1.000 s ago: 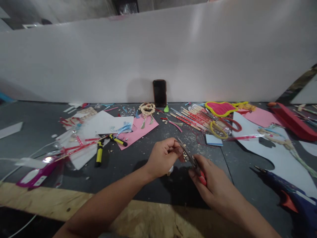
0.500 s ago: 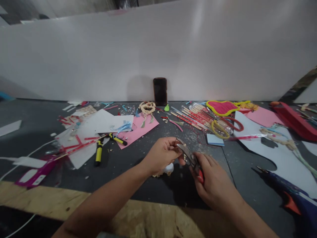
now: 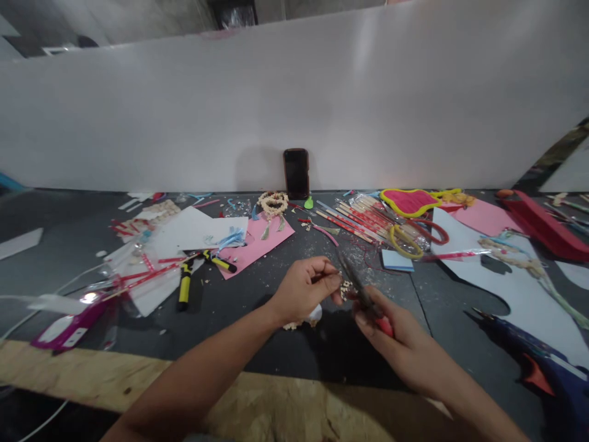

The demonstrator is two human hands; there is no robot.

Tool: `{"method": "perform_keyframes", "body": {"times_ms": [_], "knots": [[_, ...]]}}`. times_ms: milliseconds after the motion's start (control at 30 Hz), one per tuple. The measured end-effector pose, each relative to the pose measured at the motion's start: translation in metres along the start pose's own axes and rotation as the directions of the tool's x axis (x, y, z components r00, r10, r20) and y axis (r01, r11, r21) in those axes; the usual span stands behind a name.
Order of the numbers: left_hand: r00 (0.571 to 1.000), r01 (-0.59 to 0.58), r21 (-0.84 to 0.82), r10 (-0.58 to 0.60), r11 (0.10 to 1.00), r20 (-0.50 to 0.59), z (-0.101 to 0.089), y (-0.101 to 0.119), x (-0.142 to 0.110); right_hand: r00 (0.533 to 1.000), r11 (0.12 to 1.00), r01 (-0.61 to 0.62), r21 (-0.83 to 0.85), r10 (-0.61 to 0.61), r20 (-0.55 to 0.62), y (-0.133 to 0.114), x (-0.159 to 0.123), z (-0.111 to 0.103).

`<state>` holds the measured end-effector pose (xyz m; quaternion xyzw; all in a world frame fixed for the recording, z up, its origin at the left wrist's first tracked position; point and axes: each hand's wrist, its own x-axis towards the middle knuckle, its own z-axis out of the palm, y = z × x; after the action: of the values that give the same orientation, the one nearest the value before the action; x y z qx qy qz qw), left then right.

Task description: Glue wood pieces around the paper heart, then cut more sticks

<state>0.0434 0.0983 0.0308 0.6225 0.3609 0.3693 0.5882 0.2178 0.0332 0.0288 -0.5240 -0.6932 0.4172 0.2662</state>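
My right hand (image 3: 389, 322) is closed round the red handle of a pair of pliers (image 3: 356, 282), whose dark jaws point up and to the left, blurred by motion. Left of the jaws, my left hand (image 3: 309, 285) is closed in a pinch between thumb and fingers; what it pinches is too small to make out. Small pale pieces (image 3: 346, 288) show between the two hands. Beneath my left wrist a white rounded object (image 3: 315, 314) with cream bits (image 3: 292, 325) beside it is partly hidden.
Yellow-handled pliers (image 3: 184, 285), a purple tool (image 3: 71, 322) and papers (image 3: 179, 227) lie left. A phone (image 3: 296, 175) leans on the wall behind beaded loops (image 3: 273, 202). Wrapped sticks (image 3: 354, 218), a blue glue gun (image 3: 529, 356) and white cut-out paper (image 3: 464, 258) are to the right.
The pliers have come away from my left fingers and swung to the right with my right hand. My left hand stays almost in place, still pinching.
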Motion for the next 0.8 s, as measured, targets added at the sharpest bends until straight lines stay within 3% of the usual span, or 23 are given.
{"method": "perform_keyframes", "body": {"times_ms": [133,267,367,500,667,733,800], "knots": [[0.995,0.098,-0.211,-0.096,0.972,0.020,-0.008,-0.002,0.006,0.990,0.911,-0.115,0.396,0.070,0.125,0.005,-0.002,-0.005],[0.976,0.215,-0.385,-0.182,0.897,0.123,-0.012,-0.002,0.008,0.915,0.602,-0.372,0.706,0.113,0.386,0.010,0.000,-0.003],[0.948,0.309,-0.426,-0.242,0.850,0.206,-0.013,-0.005,0.009,0.893,0.467,-0.433,0.771,0.102,0.439,0.013,0.003,0.001],[0.955,0.294,-0.460,-0.240,0.838,0.173,-0.012,-0.011,0.012,0.888,0.438,-0.442,0.783,0.086,0.452,0.014,0.006,0.003],[0.983,0.165,-0.465,-0.186,0.870,0.001,-0.015,-0.016,0.018,0.888,0.485,-0.433,0.760,0.086,0.452,0.015,0.004,-0.002],[0.980,0.117,-0.394,-0.171,0.911,-0.104,-0.017,-0.018,0.019,0.900,0.499,-0.412,0.763,0.089,0.428,0.015,0.003,-0.007],[0.979,0.085,-0.167,-0.114,0.982,-0.171,-0.019,-0.018,0.018,0.932,0.492,-0.354,0.795,0.112,0.346,0.016,0.003,-0.015]]}}
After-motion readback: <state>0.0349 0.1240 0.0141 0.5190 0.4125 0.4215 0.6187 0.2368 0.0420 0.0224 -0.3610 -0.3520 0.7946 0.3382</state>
